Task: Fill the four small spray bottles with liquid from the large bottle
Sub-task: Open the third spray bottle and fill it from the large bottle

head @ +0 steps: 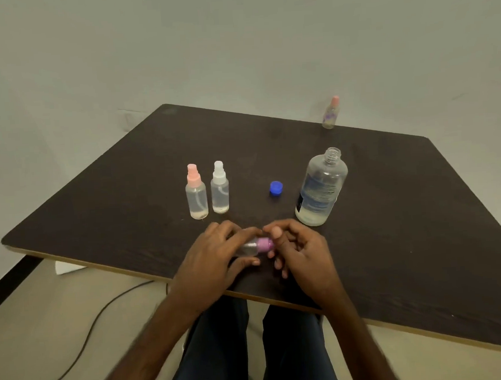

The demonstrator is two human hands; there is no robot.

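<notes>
Light, slick spray bottle [248,248] held by body in left grip [215,255]; right grip [302,251] pinching purple cap [263,244]; squeeze gently.

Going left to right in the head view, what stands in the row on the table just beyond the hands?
Pink-capped spray bottle → white-capped spray bottle → blue cap → large bottle, uncapped.

Both forearms reach fwd & converge, L hand [215,255] curled round small spray bottle [251,248], R hand [300,246] thumb + fingers pinching its cap [264,244].
</notes>
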